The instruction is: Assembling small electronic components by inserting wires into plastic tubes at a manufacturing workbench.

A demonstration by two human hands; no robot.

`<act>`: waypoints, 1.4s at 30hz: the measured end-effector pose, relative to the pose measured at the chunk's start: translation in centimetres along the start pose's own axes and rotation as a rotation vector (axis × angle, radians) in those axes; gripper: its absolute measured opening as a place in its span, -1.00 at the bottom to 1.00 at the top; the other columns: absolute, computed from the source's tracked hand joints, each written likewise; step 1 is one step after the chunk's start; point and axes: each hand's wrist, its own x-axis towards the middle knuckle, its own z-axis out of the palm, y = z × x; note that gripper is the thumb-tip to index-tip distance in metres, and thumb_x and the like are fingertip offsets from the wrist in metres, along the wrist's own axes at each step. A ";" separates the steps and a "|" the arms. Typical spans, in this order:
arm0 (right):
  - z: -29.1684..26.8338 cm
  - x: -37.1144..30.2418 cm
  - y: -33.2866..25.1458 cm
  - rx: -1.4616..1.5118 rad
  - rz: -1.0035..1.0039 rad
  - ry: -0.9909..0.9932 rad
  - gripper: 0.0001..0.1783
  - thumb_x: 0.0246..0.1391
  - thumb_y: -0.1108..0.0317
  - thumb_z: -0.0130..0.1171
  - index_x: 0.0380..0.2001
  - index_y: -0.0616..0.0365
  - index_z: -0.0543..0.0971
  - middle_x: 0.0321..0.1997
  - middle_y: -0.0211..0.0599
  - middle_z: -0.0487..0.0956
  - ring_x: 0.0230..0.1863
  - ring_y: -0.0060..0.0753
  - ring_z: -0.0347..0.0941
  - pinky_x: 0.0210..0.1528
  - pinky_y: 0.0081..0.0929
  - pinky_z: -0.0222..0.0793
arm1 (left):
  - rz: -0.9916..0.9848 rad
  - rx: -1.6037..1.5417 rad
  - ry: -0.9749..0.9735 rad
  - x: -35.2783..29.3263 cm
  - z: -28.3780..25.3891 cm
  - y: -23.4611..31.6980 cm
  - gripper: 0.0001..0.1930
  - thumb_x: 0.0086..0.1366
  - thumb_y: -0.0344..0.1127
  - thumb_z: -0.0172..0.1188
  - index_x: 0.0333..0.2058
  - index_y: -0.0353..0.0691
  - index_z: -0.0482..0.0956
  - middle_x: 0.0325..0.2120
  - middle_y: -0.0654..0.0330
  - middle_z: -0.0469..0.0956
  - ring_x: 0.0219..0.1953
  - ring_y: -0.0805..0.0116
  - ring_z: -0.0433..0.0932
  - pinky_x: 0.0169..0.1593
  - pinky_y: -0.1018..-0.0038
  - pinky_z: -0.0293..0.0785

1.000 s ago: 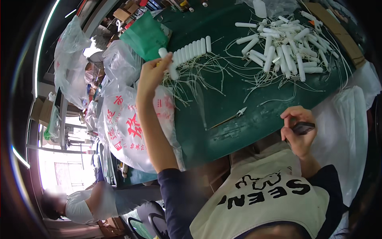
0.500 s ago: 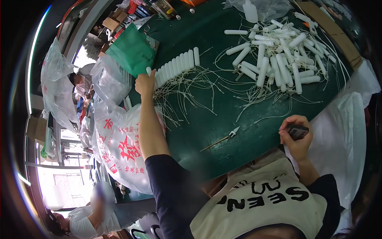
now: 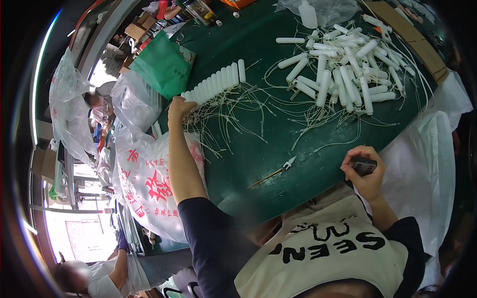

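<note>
My left hand (image 3: 179, 108) is at the left end of a row of white tubes (image 3: 213, 83), closed around the endmost white tube, whose tip shows above my fingers. The tubes stand side by side, their thin pale wires (image 3: 226, 119) trailing toward me in a tangle. Near the table's front right edge, my right hand (image 3: 370, 184) is closed around a small dark remote control (image 3: 364, 166) with pale buttons on its face. A thin wooden stick with a white pointed tip (image 3: 288, 163) lies on the green table between my hands.
A large pile of wired white tubes (image 3: 348, 69) covers the table's right side. A green bag (image 3: 161, 64) stands beyond my left hand, and a printed plastic bag (image 3: 144, 184) bulges beside my left forearm. A white bottle (image 3: 308, 15) is at the back. Another person (image 3: 107, 278) is at lower left.
My left hand has come slightly toward me and left, bringing the tube against the row's end. My right hand still holds the remote control, its fingers shifted a little. The person at lower left has moved.
</note>
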 end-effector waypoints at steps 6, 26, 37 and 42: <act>-0.2 -0.2 -0.3 0.000 0.022 0.023 -0.64 -0.20 0.72 0.18 -0.28 0.22 0.39 -0.48 -0.28 0.47 -0.61 -0.66 0.35 -0.60 -0.76 0.27 | 0.069 -0.121 -0.142 -0.4 0.6 -0.7 -0.20 -0.30 -0.11 0.46 -0.09 -0.46 0.36 -0.37 -0.01 0.51 -0.41 0.31 0.52 -0.36 0.46 0.45; 0.2 -1.3 -2.1 0.030 0.096 -0.005 -0.70 -0.21 0.55 0.30 -0.32 0.14 0.49 -0.48 -0.47 0.52 -0.48 -0.63 0.41 -0.40 -0.66 0.32 | 0.816 -0.169 0.011 -14.3 -1.6 16.3 -0.76 0.13 -0.11 0.18 -0.29 -0.09 0.52 -0.63 0.12 0.51 -0.57 0.22 0.49 -0.47 0.33 0.34; -1.3 -2.6 -2.0 0.086 0.250 -0.002 -0.80 -0.05 0.42 0.21 -0.30 0.15 0.49 -0.57 -0.43 0.48 -0.59 -0.68 0.37 -0.52 -0.68 0.27 | 1.250 0.082 0.104 -16.4 4.8 24.3 -0.81 0.09 -0.28 0.14 -0.26 0.03 0.50 -0.63 0.15 0.52 -0.51 0.14 0.52 -0.44 0.28 0.41; -1.7 -3.0 -1.5 0.010 0.143 -0.049 -0.81 -0.06 0.42 0.20 -0.31 0.19 0.50 -0.48 -0.34 0.55 -0.52 -0.60 0.44 -0.43 -0.65 0.33 | 1.311 0.354 0.251 -16.5 4.4 23.5 -0.88 0.13 -0.23 0.11 -0.39 -0.09 0.43 -0.67 0.17 0.49 -0.58 0.16 0.51 -0.53 0.28 0.38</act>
